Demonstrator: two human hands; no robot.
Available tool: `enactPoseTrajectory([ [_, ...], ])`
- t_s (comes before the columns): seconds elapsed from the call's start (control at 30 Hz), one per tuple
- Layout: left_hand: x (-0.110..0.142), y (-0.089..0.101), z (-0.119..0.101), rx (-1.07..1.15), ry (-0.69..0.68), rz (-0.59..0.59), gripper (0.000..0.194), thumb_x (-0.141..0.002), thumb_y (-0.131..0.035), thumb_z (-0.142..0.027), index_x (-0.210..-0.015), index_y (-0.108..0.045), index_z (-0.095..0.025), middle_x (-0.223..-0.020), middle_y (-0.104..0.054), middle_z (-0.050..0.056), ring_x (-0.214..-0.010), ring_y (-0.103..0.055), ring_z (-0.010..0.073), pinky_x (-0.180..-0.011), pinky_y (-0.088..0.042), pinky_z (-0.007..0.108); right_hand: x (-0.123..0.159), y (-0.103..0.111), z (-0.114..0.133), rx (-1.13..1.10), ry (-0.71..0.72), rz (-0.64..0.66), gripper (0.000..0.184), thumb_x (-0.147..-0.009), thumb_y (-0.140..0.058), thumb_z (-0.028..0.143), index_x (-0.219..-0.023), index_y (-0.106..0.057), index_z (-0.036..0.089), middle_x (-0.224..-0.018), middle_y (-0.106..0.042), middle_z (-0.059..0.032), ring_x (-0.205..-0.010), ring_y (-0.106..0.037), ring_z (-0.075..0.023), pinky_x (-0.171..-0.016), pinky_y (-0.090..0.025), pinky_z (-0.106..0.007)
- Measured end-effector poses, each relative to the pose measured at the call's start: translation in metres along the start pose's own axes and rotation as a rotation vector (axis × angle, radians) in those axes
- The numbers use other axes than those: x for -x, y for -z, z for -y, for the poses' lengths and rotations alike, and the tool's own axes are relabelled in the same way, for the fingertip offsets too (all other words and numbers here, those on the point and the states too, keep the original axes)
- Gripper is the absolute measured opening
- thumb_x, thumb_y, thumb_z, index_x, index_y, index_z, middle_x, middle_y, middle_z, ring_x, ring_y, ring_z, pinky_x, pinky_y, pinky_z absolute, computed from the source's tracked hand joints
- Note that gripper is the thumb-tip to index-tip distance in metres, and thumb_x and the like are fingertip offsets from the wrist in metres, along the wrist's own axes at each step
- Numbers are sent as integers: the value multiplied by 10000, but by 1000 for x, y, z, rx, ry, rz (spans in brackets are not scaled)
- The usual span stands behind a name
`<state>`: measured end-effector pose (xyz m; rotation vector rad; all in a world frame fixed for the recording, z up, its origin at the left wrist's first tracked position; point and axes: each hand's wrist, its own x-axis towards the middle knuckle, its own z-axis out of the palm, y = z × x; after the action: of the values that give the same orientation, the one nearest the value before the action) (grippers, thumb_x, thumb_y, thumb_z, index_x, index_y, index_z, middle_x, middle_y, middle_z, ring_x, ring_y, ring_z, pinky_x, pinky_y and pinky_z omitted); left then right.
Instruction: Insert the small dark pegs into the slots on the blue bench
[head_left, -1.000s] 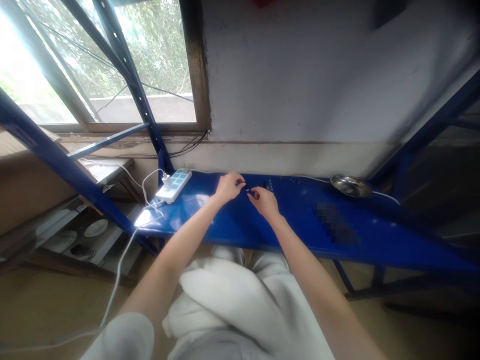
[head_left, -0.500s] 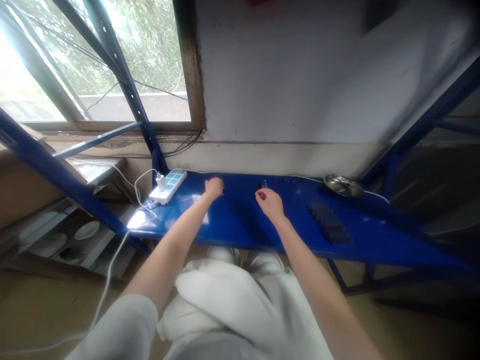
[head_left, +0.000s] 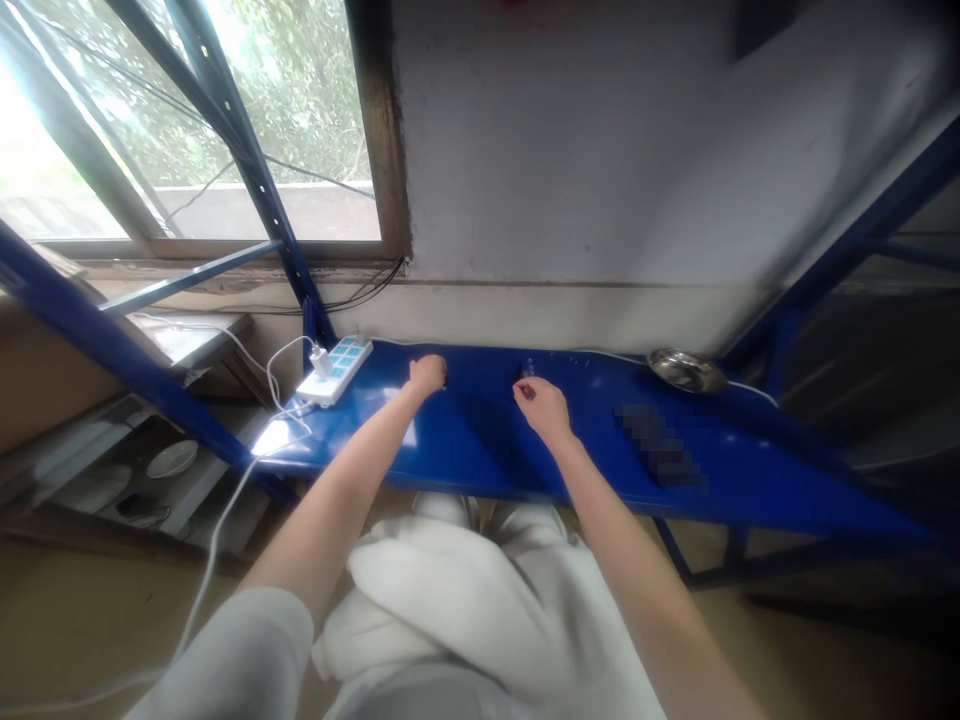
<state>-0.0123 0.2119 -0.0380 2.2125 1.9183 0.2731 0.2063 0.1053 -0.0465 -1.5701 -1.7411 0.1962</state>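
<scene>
My left hand (head_left: 428, 373) is closed over the left half of the blue table (head_left: 480, 420). A small dark bit shows at its right side, too little to name. To the right, my right hand (head_left: 543, 404) is curled in a pinch, thumb against fingers; whatever is in it is too small to make out. Just beyond its fingertips lie small clear and dark pieces (head_left: 529, 368) on the table top. Several tiny bits (head_left: 576, 361) are scattered farther back, near the wall.
A white power strip (head_left: 337, 370) with a plug in it lies at the table's left end. Its white cable (head_left: 217, 540) drops to the floor. A shiny metal dish (head_left: 685, 370) stands back right, and a dark blurred-out object (head_left: 658, 446) lies before it. Blue frame posts (head_left: 259, 180) rise at both sides.
Almost nothing differs. My right hand has shifted very slightly to the right; my left hand stays in place, still closed.
</scene>
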Motion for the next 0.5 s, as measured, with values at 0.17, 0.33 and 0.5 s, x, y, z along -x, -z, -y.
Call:
enactPoseTrajectory([
  [0.17, 2, 2, -2, 3, 7, 9, 206, -702, -602, -121, -885, -646, -204, -1017, -660, 78, -1009, -566, 242, -957, -321, 437, 0, 2, 0, 4, 7, -18, 203, -794, -455, 274, -779, -638, 189, -776, -635, -41, -699, -564, -160, -641, -422, -262],
  [0.33, 4, 4, -3, -17, 5, 29, 214, -715, -593, -138, -913, -641, -203, -1056, -646, 71, -1033, -559, 246, -947, -337, 428, -1, 4, -5, 1, 1, -43, 199, -790, -467, 289, -791, -638, 188, -762, -632, -32, -678, -562, -151, -629, -421, -260],
  [0.5, 6, 6, -3, -19, 13, 34, 276, -725, -574, -153, -993, -620, -206, -1073, -638, 62, -1023, -562, 231, -913, -380, 385, -4, 12, -14, 27, -58, -62, 196, -775, -489, 297, -806, -643, 180, -752, -639, -37, -680, -568, -157, -608, -416, -259],
])
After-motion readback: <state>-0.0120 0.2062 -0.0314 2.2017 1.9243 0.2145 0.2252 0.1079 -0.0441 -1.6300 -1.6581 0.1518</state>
